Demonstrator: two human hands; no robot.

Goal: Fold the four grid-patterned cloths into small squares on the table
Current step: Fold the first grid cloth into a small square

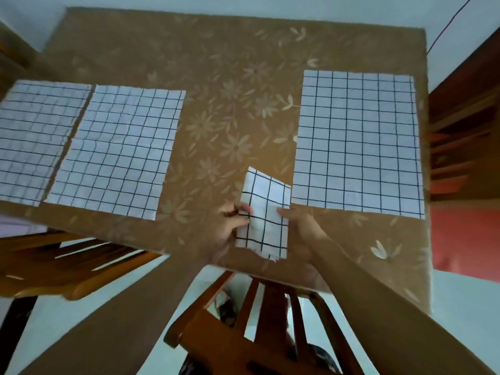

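A counter [232, 63] covered in a brown floral cloth, seen from above, with wooden chairs at its near and left edges. Three grid-patterned cloths lie flat and unfolded: the far-left cloth [35, 142] at the counter's left edge, the second cloth [119, 150] just beside it, and the right cloth [357, 142] well apart across the counter. The folded cloth [263, 212], already a narrow rectangle, sits at the near edge between the two hands, its near end overhanging slightly. The left hand [230, 228] pinches its left side, fingers [243, 209] curled over the top layer; the right hand [297, 223] grips its right side, thumb on the fabric. Step in hand, by judgement: the closing fold of the first cloth, three remaining. The next move likely calls for bringing one short end over the other, aligning edges, and pressing flat.
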